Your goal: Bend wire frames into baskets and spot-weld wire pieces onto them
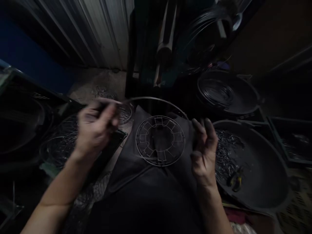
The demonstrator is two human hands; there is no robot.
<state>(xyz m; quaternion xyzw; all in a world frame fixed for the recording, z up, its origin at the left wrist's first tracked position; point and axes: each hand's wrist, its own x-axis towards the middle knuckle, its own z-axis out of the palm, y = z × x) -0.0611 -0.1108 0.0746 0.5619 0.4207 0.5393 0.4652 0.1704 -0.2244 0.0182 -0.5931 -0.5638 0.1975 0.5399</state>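
**Curved wire held above a round frame on the lap**

The left hand [98, 126], blurred, has its grip narrowed on one end of a curved wire [156, 98], thumb pressed toward the fingers. The wire arches across the front of the lap toward the right hand [204, 152], whose grip is wide: thumb and fingers stand apart. Whether the fingertips touch the wire, I cannot tell. Holding it at the side probably leaves the bend free and in plain view.

A round wire frame [158, 124], two rings joined by looped spokes, lies between the hands over the dark cloth [146, 195] covering the lap. That spot likely keeps it steady and within reach of both hands. Whether the curved wire closes below into a full hoop is unclear.

At the right, a wide bowl [265, 175] holds short metal pieces [226, 149] and yellow-and-black pliers [235, 182]; its raised wall presumably stops them scattering. Behind it, a dark basin [246, 97] contains a wire coil [216, 94], which its round shape seems to suit. A machine's rod [165, 42] points down beyond the lap.
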